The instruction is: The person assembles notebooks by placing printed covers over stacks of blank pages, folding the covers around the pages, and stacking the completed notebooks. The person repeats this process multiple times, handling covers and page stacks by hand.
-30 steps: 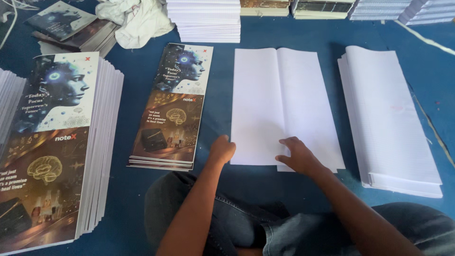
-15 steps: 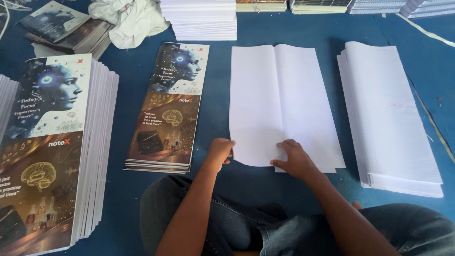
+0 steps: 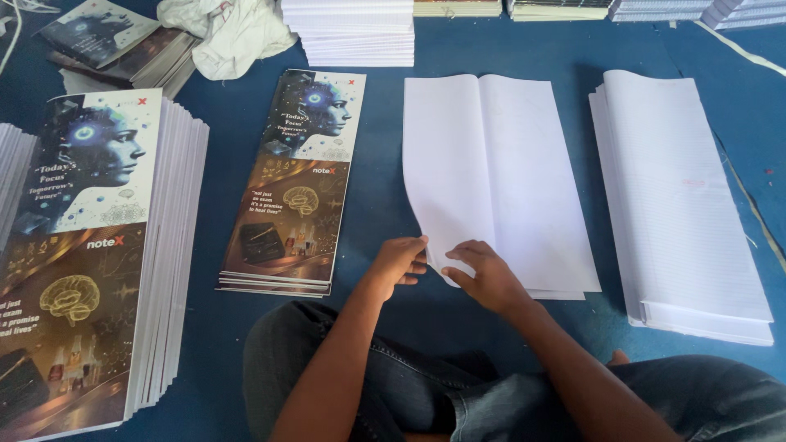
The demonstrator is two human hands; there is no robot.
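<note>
Near corner of the open white sheets [image 3: 499, 180], mid blue floor [image 3: 385, 196], now lifts: left hand [image 3: 399, 263] and right hand [image 3: 485, 277] pinch it, where both lay flat before. Separating the top leaf.

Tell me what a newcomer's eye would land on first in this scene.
First, the tall stack of printed covers at the far left, showing a bluish face above a glowing brain, with a thinner pile of the same covers beside it. Next, at centre, the left hand and right hand lift the near corner of a folded white sheet on the blue floor. A thick stack of white paper lies to the right.
</note>
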